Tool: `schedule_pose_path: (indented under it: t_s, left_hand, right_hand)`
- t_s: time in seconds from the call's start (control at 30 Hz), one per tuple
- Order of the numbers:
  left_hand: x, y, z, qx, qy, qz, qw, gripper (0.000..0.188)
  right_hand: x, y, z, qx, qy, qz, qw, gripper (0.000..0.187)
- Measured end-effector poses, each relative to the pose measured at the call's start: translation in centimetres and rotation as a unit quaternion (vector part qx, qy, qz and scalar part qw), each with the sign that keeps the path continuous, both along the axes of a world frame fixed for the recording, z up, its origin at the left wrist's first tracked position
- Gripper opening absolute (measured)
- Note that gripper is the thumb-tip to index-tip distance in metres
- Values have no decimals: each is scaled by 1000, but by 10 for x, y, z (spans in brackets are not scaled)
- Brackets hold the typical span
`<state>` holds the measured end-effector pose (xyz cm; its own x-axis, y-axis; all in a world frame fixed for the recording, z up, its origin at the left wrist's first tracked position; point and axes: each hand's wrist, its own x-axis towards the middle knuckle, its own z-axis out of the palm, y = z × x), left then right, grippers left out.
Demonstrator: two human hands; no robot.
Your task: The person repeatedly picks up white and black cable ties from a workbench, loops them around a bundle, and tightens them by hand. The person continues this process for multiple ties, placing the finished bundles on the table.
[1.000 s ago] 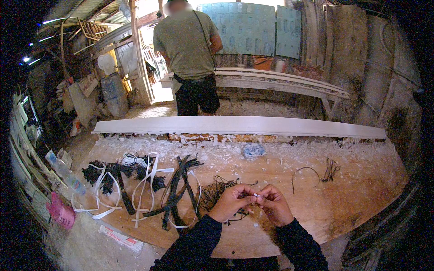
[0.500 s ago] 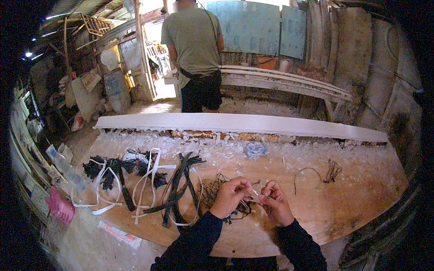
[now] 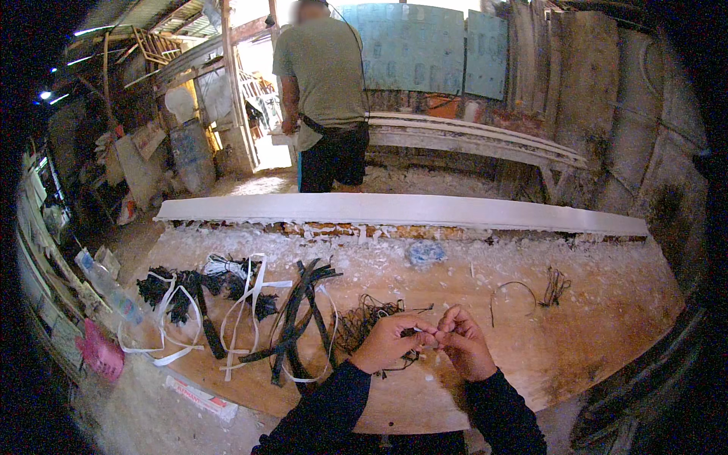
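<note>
My left hand (image 3: 390,341) and my right hand (image 3: 465,345) meet above the near middle of a wooden table (image 3: 516,379). Thumbs and fingertips of both are pinched together, almost touching. Between them shows a small whitish bit, too small to name. Beneath and beside my left hand lies a tangle of thin dark cord (image 3: 364,318). To its left are black flat strips (image 3: 292,326), crossed over each other, and white flat strips (image 3: 244,315) bent in loops. Bundles of short black strands (image 3: 163,288) lie farther left, beside a white cord bundle (image 3: 224,264).
A long white board (image 3: 402,212) runs along the table's far edge, with pale crumbs before it. A blue lump (image 3: 426,253) and a small dark cord bundle (image 3: 556,287) lie on the table. Beyond it another person (image 3: 326,98) stands. A plastic bottle (image 3: 106,284) lies off the left edge.
My hands have come closer together, fingertips nearly meeting, and the white bit between them shows less. The person beyond the table has lowered their left-side arm.
</note>
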<state>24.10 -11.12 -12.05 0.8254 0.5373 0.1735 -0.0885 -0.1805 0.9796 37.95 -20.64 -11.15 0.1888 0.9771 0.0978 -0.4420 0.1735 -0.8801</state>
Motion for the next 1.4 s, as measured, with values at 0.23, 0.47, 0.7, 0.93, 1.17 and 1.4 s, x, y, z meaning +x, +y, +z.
schedule_pose_path:
  t_s: [0.23,0.47,0.7,0.93,1.17,1.4]
  left_hand:
    - [-5,11,2,320,-60,77,942,7]
    - [-6,13,0,324,-86,95,937,7]
    - [-4,5,6,228,-94,131,960,17]
    - [3,0,1,-49,-16,36,998,30]
    - [-1,1,4,-25,-18,42,999,27]
    - [0,-4,7,-57,-18,23,998,25]
  right_hand:
    - [-8,1,-8,4,-31,-2,1000,20]
    - [-8,-1,-5,20,-25,36,999,21]
    - [-5,-2,3,7,113,31,993,15]
    - [13,1,-5,75,156,-9,985,25]
    - [3,1,4,64,94,-64,991,34]
    - [-13,-3,9,-48,53,-33,997,31]
